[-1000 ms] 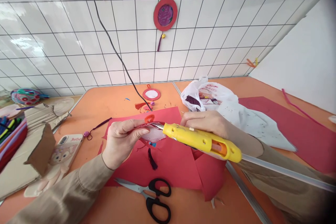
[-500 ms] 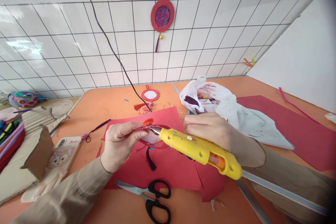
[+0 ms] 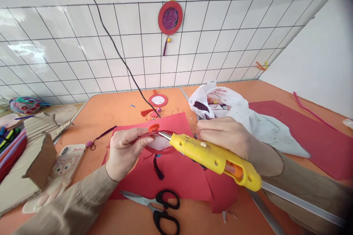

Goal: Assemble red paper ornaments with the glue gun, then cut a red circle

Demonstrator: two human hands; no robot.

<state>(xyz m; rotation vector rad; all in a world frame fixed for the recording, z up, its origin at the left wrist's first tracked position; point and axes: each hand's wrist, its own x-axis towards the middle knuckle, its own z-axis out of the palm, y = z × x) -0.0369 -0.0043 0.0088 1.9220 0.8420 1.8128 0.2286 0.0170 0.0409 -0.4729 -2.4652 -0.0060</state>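
Note:
Between thumb and fingers, my left hand [image 3: 128,148] pinches the left edge of a round red-rimmed piece with a pale centre [image 3: 162,143]. An orange loop [image 3: 154,128] stands at its top, and a dark tassel [image 3: 158,167] shows below it. My right hand [image 3: 226,139] is closed around a yellow glue gun [image 3: 209,155], whose metal nozzle points left at the upper rim beside the loop. A clear glue stick [image 3: 300,202] juts from its back end. Beneath both hands lies red paper [image 3: 176,176].
Black-handled scissors [image 3: 162,205] lie at the front. Left are a phone [image 3: 68,163], cardboard [image 3: 35,158] and a beaded tassel [image 3: 103,134]. Behind are a finished red ring [image 3: 158,100] and a plastic bag [image 3: 226,99]. A black cable [image 3: 118,51] hangs down; a round ornament [image 3: 170,18] is on the wall.
The glue gun and my right hand have shifted slightly right and down, and the nozzle has moved a little right along the rim. My left hand has barely moved.

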